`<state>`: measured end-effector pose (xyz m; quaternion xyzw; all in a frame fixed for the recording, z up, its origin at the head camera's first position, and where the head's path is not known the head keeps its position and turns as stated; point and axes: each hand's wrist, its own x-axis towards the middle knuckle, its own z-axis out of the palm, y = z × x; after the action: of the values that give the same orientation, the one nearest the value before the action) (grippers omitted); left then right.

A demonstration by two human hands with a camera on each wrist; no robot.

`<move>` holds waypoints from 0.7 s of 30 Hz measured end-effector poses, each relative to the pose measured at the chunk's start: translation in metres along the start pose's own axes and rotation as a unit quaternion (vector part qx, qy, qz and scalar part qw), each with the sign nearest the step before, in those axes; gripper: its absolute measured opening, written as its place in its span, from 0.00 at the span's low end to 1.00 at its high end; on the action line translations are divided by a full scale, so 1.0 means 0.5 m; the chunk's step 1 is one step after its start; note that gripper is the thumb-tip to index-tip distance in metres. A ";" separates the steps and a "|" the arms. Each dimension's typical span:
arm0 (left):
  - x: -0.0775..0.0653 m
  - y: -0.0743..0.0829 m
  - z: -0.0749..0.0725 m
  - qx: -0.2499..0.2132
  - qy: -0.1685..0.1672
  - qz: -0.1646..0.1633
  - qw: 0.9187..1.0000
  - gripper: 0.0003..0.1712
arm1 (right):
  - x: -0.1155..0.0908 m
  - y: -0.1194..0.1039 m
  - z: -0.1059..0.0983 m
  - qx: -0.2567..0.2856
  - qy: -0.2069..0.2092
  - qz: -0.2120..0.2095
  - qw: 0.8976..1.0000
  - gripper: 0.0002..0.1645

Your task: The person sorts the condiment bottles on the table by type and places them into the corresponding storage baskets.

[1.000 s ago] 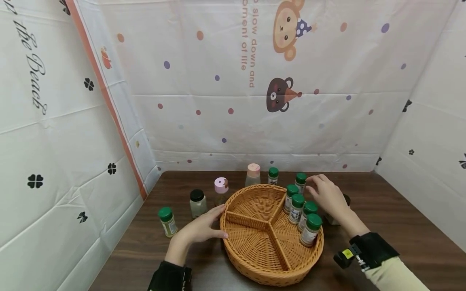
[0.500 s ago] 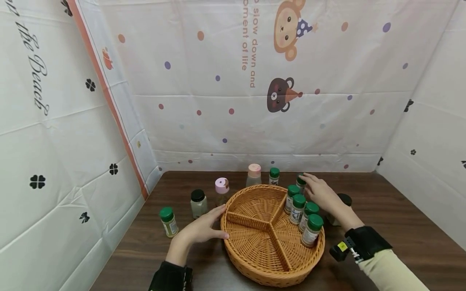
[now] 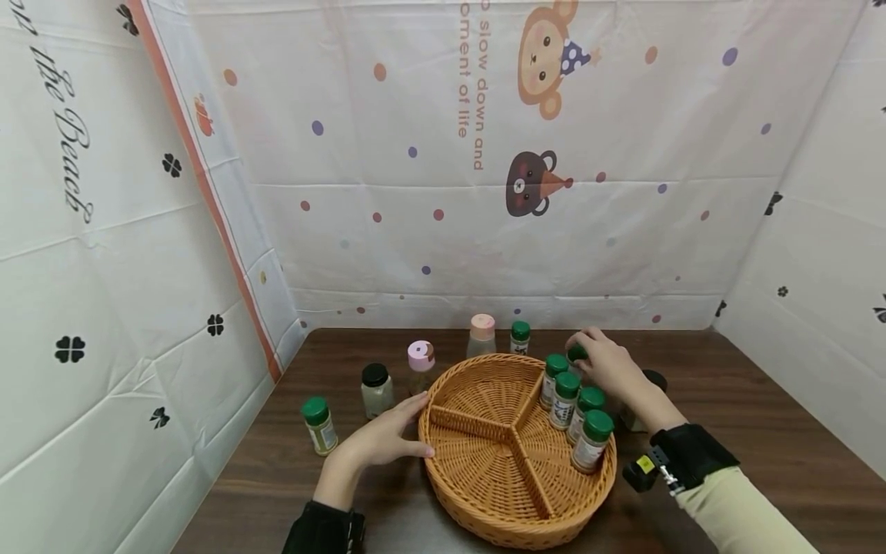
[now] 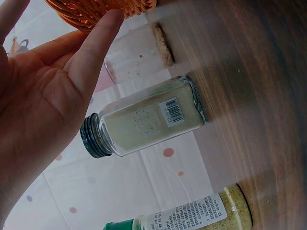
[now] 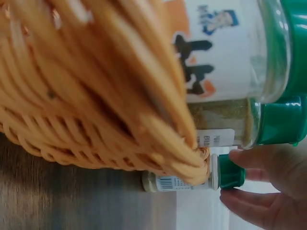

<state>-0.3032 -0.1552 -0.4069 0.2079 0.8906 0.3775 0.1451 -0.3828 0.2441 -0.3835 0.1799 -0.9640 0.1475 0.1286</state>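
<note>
A round wicker basket point(image 3: 471, 531) with three compartments stands on the table. My left hand point(image 3: 383, 437) rests against its left rim, fingers and thumb fairly straight. Behind the basket's right side, my right hand point(image 3: 609, 371) pinches the green cap of a spice jar point(image 3: 577, 353); in the right wrist view thumb and fingers lie on either side of that cap point(image 5: 231, 171). Most of this jar is hidden by hand and basket in the head view. Several green-capped spice jars point(image 3: 589, 442) stand in the basket's right compartment, labels partly showing.
Left of the basket stand a green-capped jar point(image 3: 319, 425), a black-capped jar point(image 3: 377, 391) and a pink-capped jar point(image 3: 421, 357). Behind it are a peach-capped bottle point(image 3: 481, 336) and a small green-capped jar point(image 3: 520, 337). Another dark-capped jar point(image 3: 654, 379) sits behind my right wrist.
My right hand has moved slightly left and its fingers have closed around the green cap of the jar behind the basket. My left hand has stayed at the rim.
</note>
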 end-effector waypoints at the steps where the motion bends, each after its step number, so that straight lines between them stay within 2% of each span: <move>1: 0.001 0.000 0.000 -0.001 0.001 0.000 1.000 0.51 | -0.001 -0.001 -0.002 -0.001 0.006 -0.001 1.000 0.11; 3: 0.001 0.001 0.000 -0.004 0.001 0.001 1.000 0.51 | -0.003 -0.003 -0.006 -0.003 0.014 -0.004 1.000 0.05; 5: 0.000 0.001 0.000 -0.004 -0.001 0.000 1.000 0.51 | -0.007 -0.006 -0.010 -0.009 0.017 -0.008 1.000 0.04; 12: -0.002 0.001 0.001 0.004 -0.002 0.001 1.000 0.52 | -0.025 -0.018 -0.023 -0.019 0.015 -0.004 1.000 0.09; 21: 0.001 -0.005 -0.001 0.004 -0.004 0.005 1.000 0.52 | -0.049 -0.010 -0.032 0.023 -0.002 0.030 0.999 0.12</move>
<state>-0.3044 -0.1568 -0.4084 0.2143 0.8906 0.3739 0.1456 -0.3558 0.2526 -0.3747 0.1545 -0.9655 0.1731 0.1181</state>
